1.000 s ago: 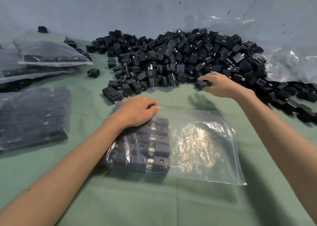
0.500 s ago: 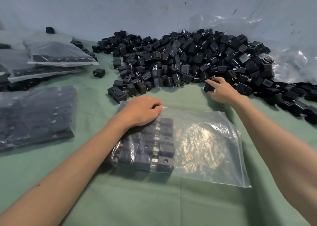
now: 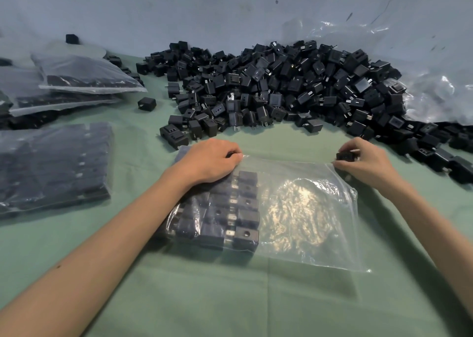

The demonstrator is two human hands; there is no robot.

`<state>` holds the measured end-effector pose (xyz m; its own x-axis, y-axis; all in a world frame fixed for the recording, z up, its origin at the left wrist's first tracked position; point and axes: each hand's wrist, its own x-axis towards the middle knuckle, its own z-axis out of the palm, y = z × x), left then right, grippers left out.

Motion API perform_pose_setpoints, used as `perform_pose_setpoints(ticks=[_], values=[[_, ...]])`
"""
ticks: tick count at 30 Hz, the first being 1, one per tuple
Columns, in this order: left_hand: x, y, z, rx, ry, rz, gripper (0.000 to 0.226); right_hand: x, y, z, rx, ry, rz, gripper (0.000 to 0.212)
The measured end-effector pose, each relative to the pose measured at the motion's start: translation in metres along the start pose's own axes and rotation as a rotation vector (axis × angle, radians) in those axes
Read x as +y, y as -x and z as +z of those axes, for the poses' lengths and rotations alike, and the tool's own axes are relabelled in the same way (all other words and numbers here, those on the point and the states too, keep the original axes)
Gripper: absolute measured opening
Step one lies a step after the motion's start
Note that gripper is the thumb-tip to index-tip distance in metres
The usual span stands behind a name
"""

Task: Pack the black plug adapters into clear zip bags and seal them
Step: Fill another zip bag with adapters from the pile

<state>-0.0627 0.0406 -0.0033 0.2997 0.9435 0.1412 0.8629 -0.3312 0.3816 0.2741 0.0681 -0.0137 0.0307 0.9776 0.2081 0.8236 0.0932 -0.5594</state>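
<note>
A clear zip bag (image 3: 304, 214) lies flat on the green cloth, its left half filled with rows of black plug adapters (image 3: 230, 214). My left hand (image 3: 207, 161) rests on the bag's top left corner, fingers curled at its open edge. My right hand (image 3: 363, 161) grips one black adapter (image 3: 345, 156) at the bag's top right corner, touching the edge. A big heap of loose black adapters (image 3: 276, 88) lies just beyond the bag.
Filled bags lie at the left: one flat (image 3: 51, 168), others stacked behind (image 3: 76, 81). A single adapter (image 3: 146, 104) sits apart on the cloth. Crumpled clear plastic (image 3: 440, 91) lies at the back right against the grey wall. Green cloth (image 3: 230, 298) spreads in front.
My right hand has drawn back from the heap with an adapter and come down to the bag's top right corner. My left hand has stayed on the bag.
</note>
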Motion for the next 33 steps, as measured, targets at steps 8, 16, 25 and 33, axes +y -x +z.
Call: perform_pose_setpoints(ticks=[8,16,25,33], values=[[0.0,-0.001,0.001,0.003,-0.011,0.008,0.028,-0.029,0.074,-0.014,-0.411,-0.284,-0.1,0.042],[0.001,0.001,0.0,0.003,-0.009,0.014,0.029,-0.025,0.077,-0.027,-0.812,-0.622,0.048,0.054],[0.002,0.001,0.0,0.013,-0.001,0.025,0.028,-0.035,0.083,-0.035,-0.895,-0.445,-0.068,0.033],[-0.001,0.0,0.002,0.013,0.003,0.029,0.029,-0.057,0.094,0.011,-0.67,-0.695,-0.204,0.035]])
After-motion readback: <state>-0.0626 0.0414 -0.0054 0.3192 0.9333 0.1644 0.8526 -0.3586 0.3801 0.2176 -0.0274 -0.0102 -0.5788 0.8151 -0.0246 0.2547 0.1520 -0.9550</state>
